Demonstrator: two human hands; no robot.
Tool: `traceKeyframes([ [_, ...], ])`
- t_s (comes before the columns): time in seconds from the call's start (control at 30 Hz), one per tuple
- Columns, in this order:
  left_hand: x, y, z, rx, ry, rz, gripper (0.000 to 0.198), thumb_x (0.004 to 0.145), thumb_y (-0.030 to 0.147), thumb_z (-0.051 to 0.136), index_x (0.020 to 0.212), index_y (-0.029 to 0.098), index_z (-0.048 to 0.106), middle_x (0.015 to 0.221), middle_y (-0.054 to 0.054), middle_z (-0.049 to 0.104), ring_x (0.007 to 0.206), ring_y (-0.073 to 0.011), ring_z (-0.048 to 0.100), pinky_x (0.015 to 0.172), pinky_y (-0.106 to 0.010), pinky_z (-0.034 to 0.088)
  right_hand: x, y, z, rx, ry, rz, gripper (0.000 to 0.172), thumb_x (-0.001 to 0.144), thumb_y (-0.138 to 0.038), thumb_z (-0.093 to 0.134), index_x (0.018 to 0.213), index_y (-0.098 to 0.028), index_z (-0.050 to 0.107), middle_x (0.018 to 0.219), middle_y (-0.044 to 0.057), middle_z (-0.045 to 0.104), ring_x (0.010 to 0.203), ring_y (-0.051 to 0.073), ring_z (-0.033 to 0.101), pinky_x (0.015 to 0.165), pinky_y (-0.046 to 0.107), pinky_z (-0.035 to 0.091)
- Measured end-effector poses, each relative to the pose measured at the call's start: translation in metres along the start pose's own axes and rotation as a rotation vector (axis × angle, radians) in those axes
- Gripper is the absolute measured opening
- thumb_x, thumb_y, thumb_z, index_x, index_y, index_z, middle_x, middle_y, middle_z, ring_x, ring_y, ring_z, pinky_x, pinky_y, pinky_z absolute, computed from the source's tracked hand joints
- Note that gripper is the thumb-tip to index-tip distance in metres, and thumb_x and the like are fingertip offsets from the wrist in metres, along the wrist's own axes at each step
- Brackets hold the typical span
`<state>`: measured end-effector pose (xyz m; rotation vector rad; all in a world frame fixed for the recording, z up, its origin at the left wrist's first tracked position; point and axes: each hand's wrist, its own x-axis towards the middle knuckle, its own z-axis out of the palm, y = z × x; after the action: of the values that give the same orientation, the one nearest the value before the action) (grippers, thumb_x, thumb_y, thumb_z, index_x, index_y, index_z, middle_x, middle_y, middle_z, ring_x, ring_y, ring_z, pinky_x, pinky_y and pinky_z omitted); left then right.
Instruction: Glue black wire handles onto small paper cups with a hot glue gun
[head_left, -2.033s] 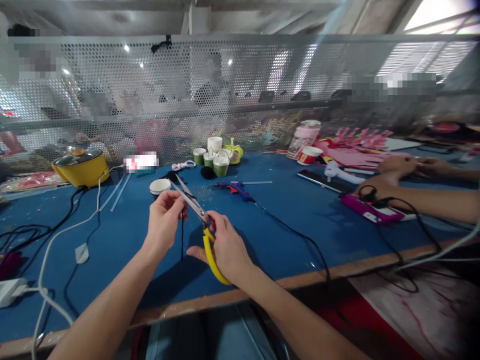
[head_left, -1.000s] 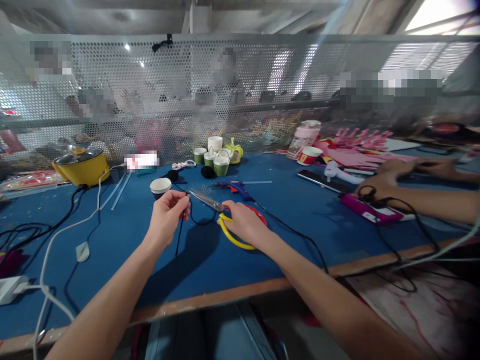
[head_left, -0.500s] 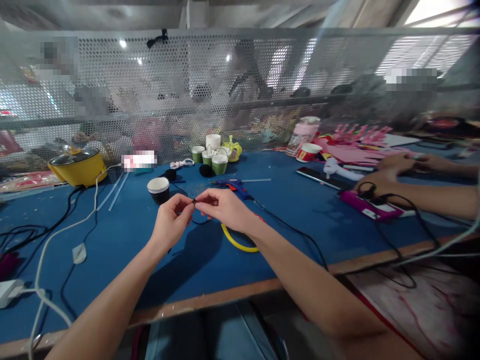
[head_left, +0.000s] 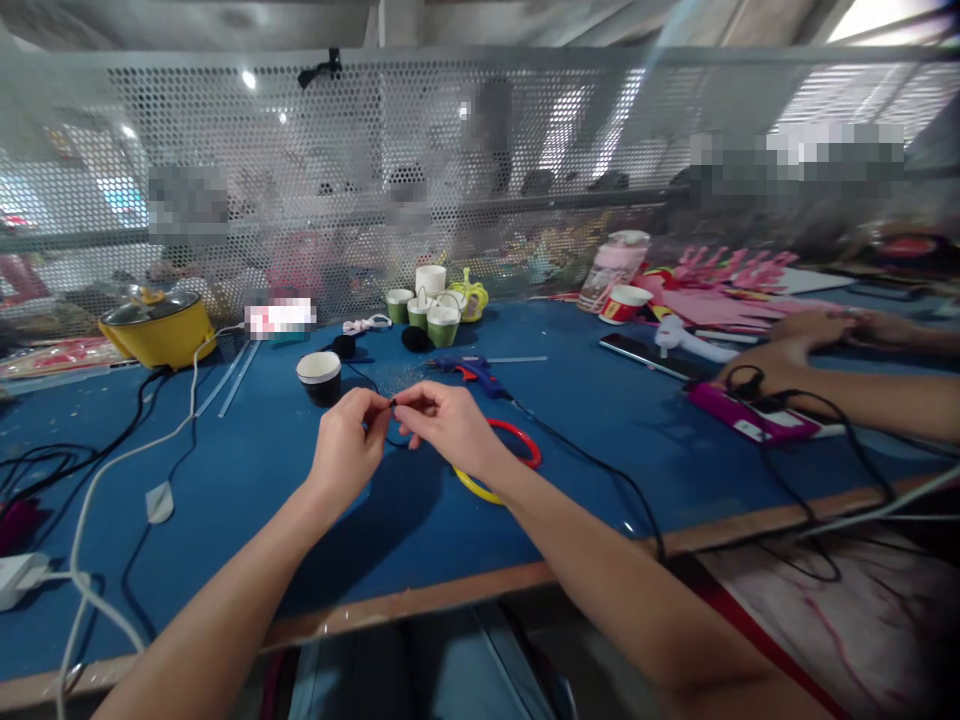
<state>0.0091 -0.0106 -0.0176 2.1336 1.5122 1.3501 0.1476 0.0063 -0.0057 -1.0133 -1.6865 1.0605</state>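
Observation:
Fingertips of my left hand (head_left: 346, 442) and my right hand (head_left: 454, 428) meet above the blue table, both pinching a tiny black piece (head_left: 392, 403). Most of it is hidden, so its kind is unclear. A thin black cord (head_left: 364, 378) runs close behind and below the fingers; whether it joins the piece I cannot tell. Just left of the hands stands a black paper cup (head_left: 319, 388) with a white rim. Beyond my right hand lies a blue glue gun (head_left: 484, 378) with a clear glue stick in it. Under my right wrist is a red and yellow ring (head_left: 534, 448), partly covered.
Green-white cups (head_left: 442, 325) and a black ball (head_left: 415, 339) sit farther back. A yellow electric pot (head_left: 161, 335) is at left, with cables around it. At right are a phone (head_left: 649, 358), a purple power strip (head_left: 750, 412) and a co-worker's arm (head_left: 862, 400).
My hands keep their pinch on the black piece, with slight finger shifts. More of the ring's red part shows beside my right wrist. The whole view has shifted a little.

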Motion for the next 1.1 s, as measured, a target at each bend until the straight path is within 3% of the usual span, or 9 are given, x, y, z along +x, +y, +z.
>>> traceKeyframes([
  [0.3,-0.001,0.005,0.002,-0.086,0.052,0.020,0.012,0.074,0.017,0.051,0.066,0.019,0.059,0.065,-0.002,0.056,0.056,-0.0124,0.048,0.054,-0.022,0.035,-0.002,0.008,0.005,-0.068,0.091,-0.047,0.012,0.073,-0.024,0.052,0.078,-0.014,0.055,0.057,-0.002,0.054,0.041,0.006,0.049,0.039,0.018,0.043],
  [0.4,0.000,0.003,0.001,-0.098,0.040,0.000,0.011,0.073,0.017,0.051,0.067,0.018,0.060,0.066,-0.002,0.058,0.056,-0.0117,0.049,0.054,-0.022,0.036,-0.003,0.006,0.004,-0.146,0.068,-0.072,0.014,0.073,-0.025,0.052,0.080,-0.014,0.058,0.064,0.000,0.058,0.047,0.007,0.051,0.042,0.018,0.044],
  [0.53,0.002,0.000,-0.001,-0.281,-0.033,-0.171,0.008,0.072,0.024,0.053,0.071,0.016,0.057,0.060,0.000,0.056,0.051,-0.0101,0.048,0.047,-0.020,0.036,0.010,0.001,-0.023,-0.305,-0.014,-0.029,0.027,0.075,-0.030,0.052,0.094,-0.012,0.059,0.081,0.007,0.065,0.064,0.012,0.060,0.051,0.020,0.048],
  [0.6,0.004,0.000,-0.001,-0.437,-0.080,-0.283,0.011,0.070,0.027,0.055,0.070,0.016,0.054,0.052,0.002,0.052,0.046,-0.0088,0.046,0.044,-0.019,0.036,0.024,0.004,-0.047,-0.556,0.123,0.013,0.027,0.079,-0.029,0.047,0.096,-0.012,0.059,0.086,0.008,0.066,0.076,0.014,0.062,0.065,0.023,0.049],
  [0.67,0.005,0.002,-0.002,-0.576,-0.105,-0.362,0.013,0.068,0.027,0.058,0.069,0.016,0.053,0.048,0.004,0.049,0.044,-0.0076,0.045,0.042,-0.018,0.036,0.040,0.013,-0.073,-0.928,0.221,0.180,0.028,0.082,-0.028,0.044,0.099,-0.013,0.060,0.093,0.009,0.066,0.088,0.017,0.061,0.078,0.026,0.045],
  [0.77,0.005,0.004,-0.002,-0.710,-0.115,-0.435,0.015,0.066,0.027,0.061,0.067,0.015,0.052,0.046,0.004,0.049,0.043,-0.0066,0.044,0.041,-0.017,0.036,0.061,0.036,-0.098,-1.035,0.200,0.321,0.023,0.074,-0.021,0.053,0.088,-0.006,0.065,0.094,0.020,0.064,0.096,0.029,0.058,0.081,0.034,0.043],
  [0.93,0.004,0.006,-0.002,-0.832,-0.151,-0.496,0.018,0.064,0.027,0.064,0.066,0.015,0.051,0.047,0.004,0.051,0.042,-0.0055,0.044,0.040,-0.017,0.035,0.072,0.069,-0.097,-1.046,0.191,0.427,0.022,0.066,-0.017,0.061,0.085,-0.005,0.065,0.095,0.022,0.063,0.100,0.030,0.056,0.081,0.032,0.042],
  [1.1,0.005,0.005,-0.002,-0.855,-0.133,-0.510,0.018,0.062,0.027,0.065,0.065,0.015,0.053,0.047,0.004,0.051,0.042,-0.0056,0.045,0.039,-0.017,0.035,0.067,0.063,-0.096,-0.963,0.275,0.413,0.039,0.072,-0.018,0.054,0.107,0.000,0.053,0.102,0.024,0.060,0.097,0.029,0.057,0.077,0.033,0.043],
])
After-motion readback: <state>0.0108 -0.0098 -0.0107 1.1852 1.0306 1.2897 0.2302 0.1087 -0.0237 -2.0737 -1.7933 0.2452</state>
